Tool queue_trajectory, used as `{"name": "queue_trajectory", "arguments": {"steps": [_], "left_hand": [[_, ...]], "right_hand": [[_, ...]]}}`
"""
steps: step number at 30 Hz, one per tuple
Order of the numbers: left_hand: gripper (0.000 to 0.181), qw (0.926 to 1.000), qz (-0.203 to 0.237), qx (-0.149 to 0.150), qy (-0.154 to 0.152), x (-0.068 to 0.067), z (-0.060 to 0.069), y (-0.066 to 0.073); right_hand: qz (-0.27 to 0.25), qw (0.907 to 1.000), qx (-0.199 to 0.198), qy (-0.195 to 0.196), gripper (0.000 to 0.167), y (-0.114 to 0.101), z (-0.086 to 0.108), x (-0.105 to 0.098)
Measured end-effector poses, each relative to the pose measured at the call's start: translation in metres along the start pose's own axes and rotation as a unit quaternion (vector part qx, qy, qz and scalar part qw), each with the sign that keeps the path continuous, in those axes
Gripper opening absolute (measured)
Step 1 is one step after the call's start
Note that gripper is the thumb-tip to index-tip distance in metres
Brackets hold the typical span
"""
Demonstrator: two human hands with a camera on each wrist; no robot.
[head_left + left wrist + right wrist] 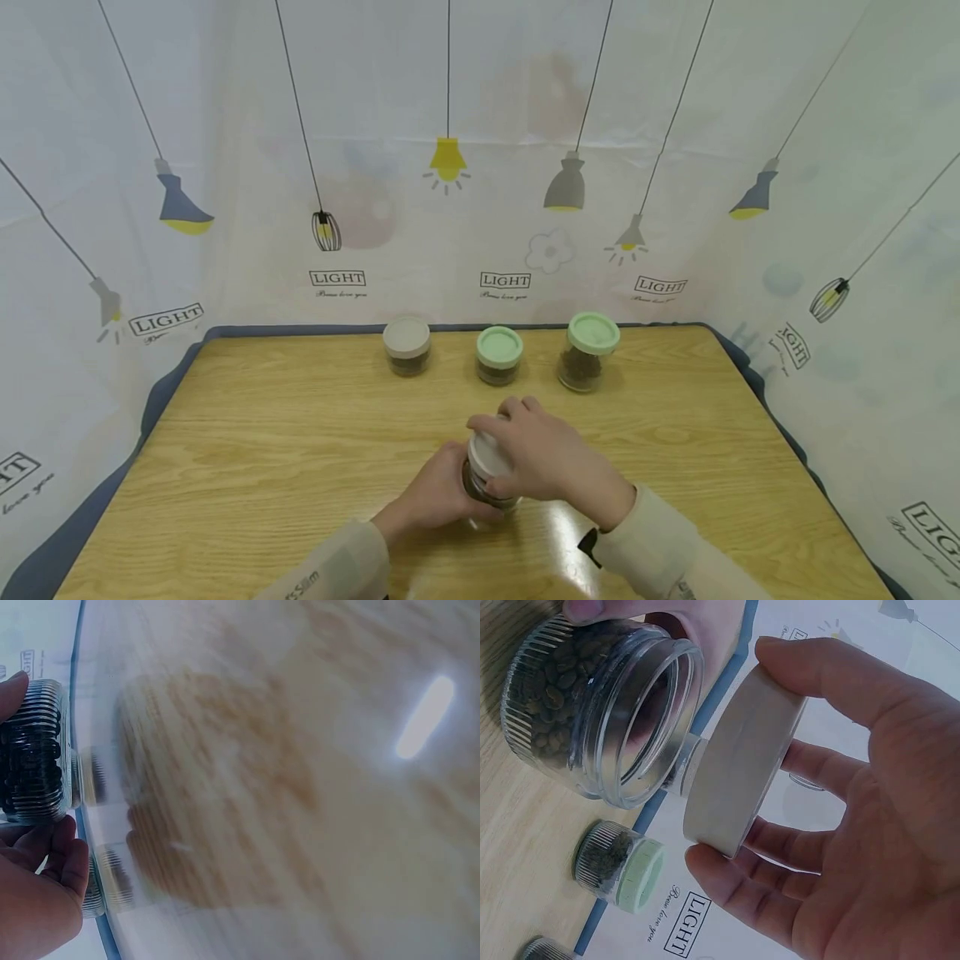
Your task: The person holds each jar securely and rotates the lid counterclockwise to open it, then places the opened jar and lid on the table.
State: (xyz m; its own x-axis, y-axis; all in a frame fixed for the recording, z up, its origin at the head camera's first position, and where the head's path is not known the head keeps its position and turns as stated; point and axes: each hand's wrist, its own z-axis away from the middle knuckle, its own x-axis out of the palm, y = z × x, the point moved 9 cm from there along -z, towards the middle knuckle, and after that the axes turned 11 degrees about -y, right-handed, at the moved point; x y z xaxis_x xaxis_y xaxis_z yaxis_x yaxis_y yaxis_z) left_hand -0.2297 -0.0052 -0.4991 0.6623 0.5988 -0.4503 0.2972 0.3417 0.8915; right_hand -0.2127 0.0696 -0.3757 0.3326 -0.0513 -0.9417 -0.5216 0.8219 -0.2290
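Observation:
A ribbed glass jar of coffee beans (559,701) is in my left hand (435,493), whose fingers and thumb curl round its sides. The jar's mouth is uncovered in the right wrist view. My right hand (553,458) grips an off-white round lid (739,761) by its rim, thumb on one side and fingers on the other. A small gap separates lid and jar mouth. In the left wrist view, the jar (34,750) shows dark contents at the left edge, and its mouth is hidden there.
Along the table's back edge stand a jar with an off-white lid (407,340), a small green-lidded jar (499,354) and a taller green-lidded jar (588,358). The wood-grain table (262,433) meets a printed white curtain (420,283) behind them.

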Motion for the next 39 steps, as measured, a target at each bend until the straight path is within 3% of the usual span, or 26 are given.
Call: {"name": "queue_trajectory", "arguments": {"steps": [9,19,27,39], "left_hand": [[0.075,0.9966,-0.068,-0.046,0.009,-0.002,0.001,-0.001],[0.086,0.9945,-0.079,-0.066,0.015,-0.003,0.005,-0.005],[0.084,0.9955,-0.068,-0.064,0.016,-0.005,0.003,-0.005],[0.091,0.9934,-0.076,-0.082,0.029,-0.005,0.003,-0.004]], "right_hand": [[-0.004,0.9998,0.01,0.019,0.069,0.013,0.008,-0.004],[-0.008,0.9988,0.015,0.045,0.072,0.031,0.022,-0.01],[-0.011,0.9975,0.065,0.026,0.083,0.053,0.033,-0.008],[-0.045,0.9943,0.096,0.012,0.079,0.084,0.05,0.004]]}}
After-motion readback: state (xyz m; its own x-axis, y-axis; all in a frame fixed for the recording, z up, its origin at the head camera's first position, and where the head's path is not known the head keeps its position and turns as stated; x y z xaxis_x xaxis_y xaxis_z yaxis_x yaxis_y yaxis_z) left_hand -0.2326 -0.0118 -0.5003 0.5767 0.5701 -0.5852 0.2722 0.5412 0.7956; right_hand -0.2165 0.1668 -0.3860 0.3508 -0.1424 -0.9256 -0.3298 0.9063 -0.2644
